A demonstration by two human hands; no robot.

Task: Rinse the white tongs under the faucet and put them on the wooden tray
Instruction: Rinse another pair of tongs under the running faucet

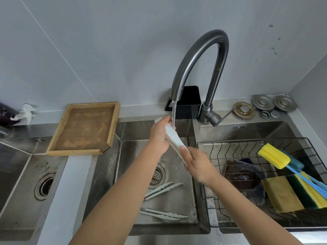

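Rinse step under way. Water runs from the faucet [198,64] straight onto the upper end of the white tongs [174,138], held slantwise over the middle sink basin [177,200].

Left hand [159,134]: fingers curled round the upper end of the tongs, thumb side up, the stream falling just beside the fingertips. Right hand [194,161]: closed on the lower end, thumb laid along the top face. Both hands clamp the tongs; neither is spread. The two arms of the tongs look pressed together, though the gap is hard to read.

Two more pairs of tongs [163,190] lie on the basin floor near the drain, not yet picked up.

Wooden tray [113,124] sits on the surface to the left of the basin, one corner overhanging the sink edge, nothing on it but pale stains.

Next move, by my reading: turn the tongs so the other faces meet the water, then carry them left and set them flat inside the tray rim. Wet plastic may slip; the overhanging corner wants a gentle landing.
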